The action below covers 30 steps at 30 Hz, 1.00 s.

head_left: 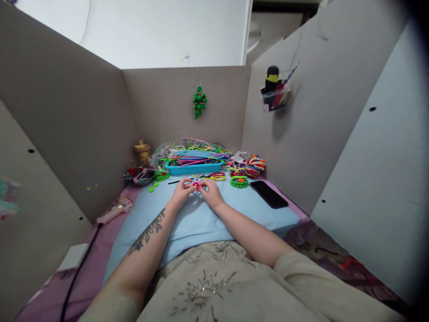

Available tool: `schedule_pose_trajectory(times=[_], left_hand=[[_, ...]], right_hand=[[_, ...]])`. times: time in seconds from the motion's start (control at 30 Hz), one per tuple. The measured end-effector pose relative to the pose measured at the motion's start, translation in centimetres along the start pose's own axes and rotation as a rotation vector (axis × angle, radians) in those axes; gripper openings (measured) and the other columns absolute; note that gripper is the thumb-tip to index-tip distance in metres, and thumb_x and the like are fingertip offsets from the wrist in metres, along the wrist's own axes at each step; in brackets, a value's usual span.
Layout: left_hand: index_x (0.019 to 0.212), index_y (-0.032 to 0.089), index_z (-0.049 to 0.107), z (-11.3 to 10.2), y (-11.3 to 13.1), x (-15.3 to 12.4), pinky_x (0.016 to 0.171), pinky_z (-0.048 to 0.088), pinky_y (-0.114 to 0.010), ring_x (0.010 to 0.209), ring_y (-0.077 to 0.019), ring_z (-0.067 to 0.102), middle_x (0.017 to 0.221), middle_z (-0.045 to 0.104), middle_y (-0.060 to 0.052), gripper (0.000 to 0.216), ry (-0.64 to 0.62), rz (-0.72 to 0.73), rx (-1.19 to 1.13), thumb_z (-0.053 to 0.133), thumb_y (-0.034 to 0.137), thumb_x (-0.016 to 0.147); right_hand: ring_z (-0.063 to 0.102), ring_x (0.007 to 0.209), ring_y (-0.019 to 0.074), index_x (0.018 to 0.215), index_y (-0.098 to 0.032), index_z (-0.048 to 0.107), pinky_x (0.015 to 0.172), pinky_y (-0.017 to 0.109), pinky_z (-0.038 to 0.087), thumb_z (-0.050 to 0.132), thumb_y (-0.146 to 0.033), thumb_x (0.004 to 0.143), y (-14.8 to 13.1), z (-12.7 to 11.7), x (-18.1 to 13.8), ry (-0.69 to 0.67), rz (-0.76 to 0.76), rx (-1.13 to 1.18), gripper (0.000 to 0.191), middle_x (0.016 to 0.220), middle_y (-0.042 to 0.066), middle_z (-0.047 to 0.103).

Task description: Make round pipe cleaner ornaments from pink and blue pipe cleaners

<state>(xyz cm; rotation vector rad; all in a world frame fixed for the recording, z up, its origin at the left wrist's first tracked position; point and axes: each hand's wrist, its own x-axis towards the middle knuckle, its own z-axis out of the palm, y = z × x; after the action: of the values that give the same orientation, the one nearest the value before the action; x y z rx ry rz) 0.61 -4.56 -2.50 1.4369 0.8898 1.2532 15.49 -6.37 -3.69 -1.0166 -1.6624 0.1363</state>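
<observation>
Both hands meet over the pale blue cloth [144,223] on the table. Between the fingertips is a small pink pipe-cleaner piece [196,185], with paler pink bits at its top; its exact shape is too small to tell. My left hand [182,192] pinches it from one side, and my right hand [212,192] grips the opposite side, fingers closed. Just behind the hands lie yellow-and-red handled scissors [219,176] and a thin black stick [174,182]. A blue tray [194,169] heaped with colourful pipe cleaners [197,154] stands beyond them.
At left are a pink glue gun [115,212] with a black cord, a dark bowl [144,181] and green discs [151,189]. Fuzzy rings [239,181] and a phone [270,194] lie right. Panels surround the table; a green ornament [199,103] and a clear box [275,98] hang there.
</observation>
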Motion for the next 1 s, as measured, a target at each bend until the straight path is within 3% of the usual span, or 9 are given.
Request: schedule_pose_trajectory(times=[0.3, 0.43, 0.57, 0.7, 0.87, 1.0], left_hand=[[0.089, 0.019, 0.046, 0.1, -0.1, -0.1, 0.051, 0.036, -0.020, 0.052, -0.0097, 0.054, 0.061, 0.059, 0.004, 0.042, -0.048, 0.053, 0.012, 0.073, 0.035, 0.060], [0.090, 0.019, 0.044, 0.0, -0.6, 0.2, 0.054, 0.037, -0.020, 0.057, -0.0108, 0.056, 0.065, 0.058, 0.003, 0.038, -0.072, 0.168, 0.096, 0.069, 0.034, 0.066], [0.089, 0.018, 0.045, 0.1, -0.6, 0.0, 0.047, 0.028, -0.018, 0.048, -0.0058, 0.044, 0.066, 0.054, 0.005, 0.032, -0.055, 0.281, 0.260, 0.066, 0.033, 0.070], [0.089, 0.018, 0.045, 0.4, -0.2, -0.4, 0.048, 0.028, -0.019, 0.047, -0.0052, 0.039, 0.068, 0.052, 0.004, 0.028, -0.061, 0.325, 0.315, 0.063, 0.031, 0.072], [0.090, 0.018, 0.046, 0.4, -0.2, -0.4, 0.048, 0.028, -0.019, 0.048, -0.0057, 0.038, 0.067, 0.052, 0.004, 0.026, -0.056, 0.337, 0.354, 0.062, 0.029, 0.072], [0.090, 0.018, 0.044, 0.2, -0.4, -0.1, 0.047, 0.027, -0.019, 0.046, -0.0055, 0.038, 0.066, 0.053, 0.005, 0.028, -0.035, 0.315, 0.317, 0.062, 0.030, 0.072]], right_hand=[[0.053, 0.074, 0.0171, 0.066, -0.020, 0.059, 0.076, 0.030, 0.039, 0.056, -0.016, 0.072, -0.1, 0.0, 0.0, 0.024, 0.052, 0.077, 0.007, 0.071, 0.001, 0.062], [0.053, 0.069, 0.0162, 0.062, -0.019, 0.060, 0.071, 0.029, 0.040, 0.061, -0.023, 0.068, 0.0, 0.1, 0.1, 0.033, 0.170, 0.205, 0.008, 0.066, 0.001, 0.062], [0.050, 0.058, 0.0131, 0.058, -0.017, 0.060, 0.060, 0.026, 0.039, 0.066, -0.030, 0.063, 0.4, 0.2, 0.2, -0.005, 0.325, 0.451, 0.016, 0.057, -0.001, 0.057], [0.042, 0.050, 0.0098, 0.053, -0.017, 0.056, 0.054, 0.024, 0.034, 0.069, -0.031, 0.058, 1.0, 0.5, 0.3, 0.015, 0.420, 0.597, 0.020, 0.049, -0.005, 0.049], [0.040, 0.048, 0.0090, 0.051, -0.017, 0.054, 0.052, 0.024, 0.032, 0.069, -0.031, 0.058, 1.3, 0.7, 0.4, 0.001, 0.449, 0.634, 0.022, 0.048, -0.006, 0.046], [0.047, 0.055, 0.0115, 0.060, -0.017, 0.060, 0.058, 0.025, 0.037, 0.065, -0.032, 0.063, 1.0, 0.6, 0.3, -0.001, 0.393, 0.547, 0.017, 0.056, -0.003, 0.054]])
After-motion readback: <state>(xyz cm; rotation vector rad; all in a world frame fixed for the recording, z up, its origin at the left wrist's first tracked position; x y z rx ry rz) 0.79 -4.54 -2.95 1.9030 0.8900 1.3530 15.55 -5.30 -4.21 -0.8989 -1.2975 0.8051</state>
